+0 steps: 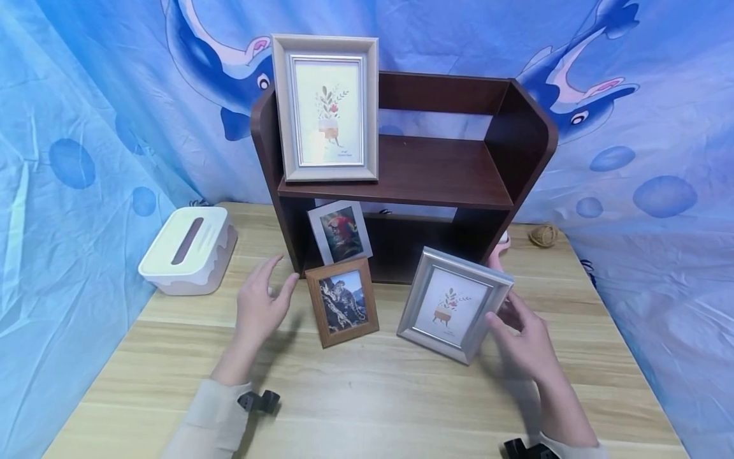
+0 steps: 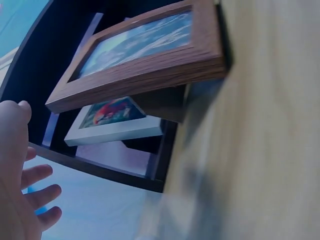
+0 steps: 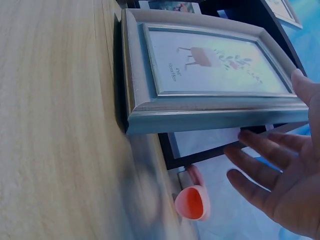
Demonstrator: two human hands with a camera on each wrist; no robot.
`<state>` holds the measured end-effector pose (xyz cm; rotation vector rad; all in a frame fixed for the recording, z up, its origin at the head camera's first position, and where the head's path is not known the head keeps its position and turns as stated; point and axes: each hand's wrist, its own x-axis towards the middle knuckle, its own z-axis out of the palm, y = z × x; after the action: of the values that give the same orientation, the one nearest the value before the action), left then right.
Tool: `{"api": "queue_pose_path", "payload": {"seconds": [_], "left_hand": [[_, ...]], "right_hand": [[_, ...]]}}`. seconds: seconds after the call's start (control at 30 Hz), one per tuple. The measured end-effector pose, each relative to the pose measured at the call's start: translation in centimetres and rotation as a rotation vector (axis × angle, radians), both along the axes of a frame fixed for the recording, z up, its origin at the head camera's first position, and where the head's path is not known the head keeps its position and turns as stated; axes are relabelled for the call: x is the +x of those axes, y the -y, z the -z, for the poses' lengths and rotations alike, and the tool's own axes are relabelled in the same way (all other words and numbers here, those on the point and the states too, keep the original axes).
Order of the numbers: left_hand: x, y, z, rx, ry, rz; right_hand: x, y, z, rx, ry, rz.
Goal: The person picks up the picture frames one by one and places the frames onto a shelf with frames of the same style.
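Note:
A silver photo frame (image 1: 457,305) with a plant print stands tilted back on the table. Beside its right edge is my right hand (image 1: 529,341), thumb at the front rim and the other fingers spread behind. In the right wrist view those fingers (image 3: 257,167) look apart from the frame; whether the thumb touches it I cannot tell. My left hand (image 1: 260,306) hovers with fingers spread, left of a brown wooden photo frame (image 1: 369,312) showing a spotted cat, and holds nothing. Behind that one, a white photo frame (image 1: 367,245) with a parrot picture leans in the lower shelf.
A dark brown two-tier shelf (image 1: 447,169) stands at the back. On its upper board is a larger champagne photo frame (image 1: 327,173). A white tissue box (image 1: 197,280) sits at the left, and a twine ball (image 1: 543,236) at the right. A pink object (image 3: 204,192) is beside the shelf.

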<state>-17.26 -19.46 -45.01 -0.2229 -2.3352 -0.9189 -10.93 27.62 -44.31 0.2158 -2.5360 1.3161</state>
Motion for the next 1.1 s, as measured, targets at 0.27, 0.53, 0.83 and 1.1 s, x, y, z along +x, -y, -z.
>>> {"api": "queue_pose_path", "payload": {"seconds": [0.27,0.53,0.83,1.1], "left_hand": [[-3.3,0.2,-1.1,0.239,-0.045,0.067],[-5.7,-0.5,-1.8,0.409,0.058,0.086],[-7.8,-1.0,-3.6,0.420,-0.023,0.052],[-8.4,-1.4,-4.2,0.417,-0.061,0.012]], "right_hand": [[-0.4,-0.1,0.8,-0.165,0.179,-0.167],[-0.9,-0.3,1.6,-0.228,0.224,-0.186],[-0.9,0.1,1.5,-0.219,0.188,-0.212],[-0.9,0.0,1.9,-0.329,0.122,-0.238]]}}
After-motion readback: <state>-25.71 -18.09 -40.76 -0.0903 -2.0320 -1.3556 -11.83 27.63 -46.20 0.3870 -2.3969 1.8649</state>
